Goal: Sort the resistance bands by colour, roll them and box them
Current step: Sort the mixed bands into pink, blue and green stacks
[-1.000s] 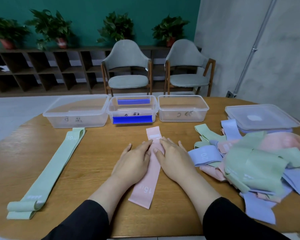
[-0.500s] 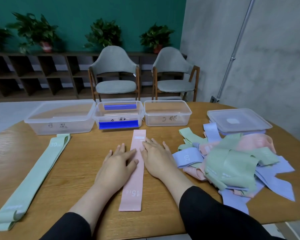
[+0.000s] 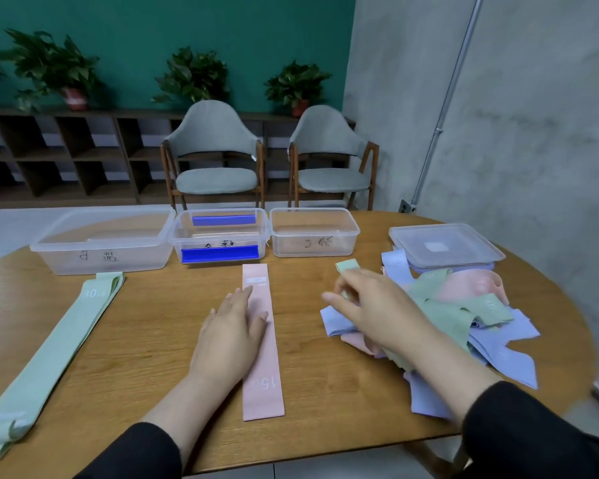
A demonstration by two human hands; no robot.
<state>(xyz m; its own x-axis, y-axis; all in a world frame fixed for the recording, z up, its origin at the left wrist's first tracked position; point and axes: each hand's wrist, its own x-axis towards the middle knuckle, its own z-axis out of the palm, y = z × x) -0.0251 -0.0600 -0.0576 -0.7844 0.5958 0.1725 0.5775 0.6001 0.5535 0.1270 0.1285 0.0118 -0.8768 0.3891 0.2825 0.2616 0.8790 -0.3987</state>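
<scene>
1. Teal wall, shelving with potted plants and 2 grey chairs (image 3: 217, 157) stand at the far side; a round wooden table (image 3: 159, 340) is the work surface.
2. 3 clear plastic boxes sit in a row at the far edge of the table: large left box (image 3: 101, 242), middle box (image 3: 222, 236) with blue clips, right box (image 3: 313, 233). All look empty of bands. A lidded clear container (image 3: 445, 247) sits far right.
3. Green band (image 3: 54, 350) marked 30 lies flat at the left, well apart from the rest.
4. Pink band (image 3: 261, 340) marked 15 lies flat at centre, running near to far, its far end just short of the middle box.
5. Left hand (image 3: 230, 337) rests flat on the pink band, fingers straight, pressing and not gripping.
6. Right hand (image 3: 370, 305) reaches over the mixed pile (image 3: 464, 316) of green, pink and lilac bands; blurred. Fingers appear to touch a green strip, but whether they pinch it I cannot tell.
7. Judgement: sorting stage, no band rolled or boxed yet.
8. Risks: the pile is tangled, so pulling 1 band could drag neighbours off the right edge or across the pink band; lifting the left hand may let the pink band skew.
</scene>
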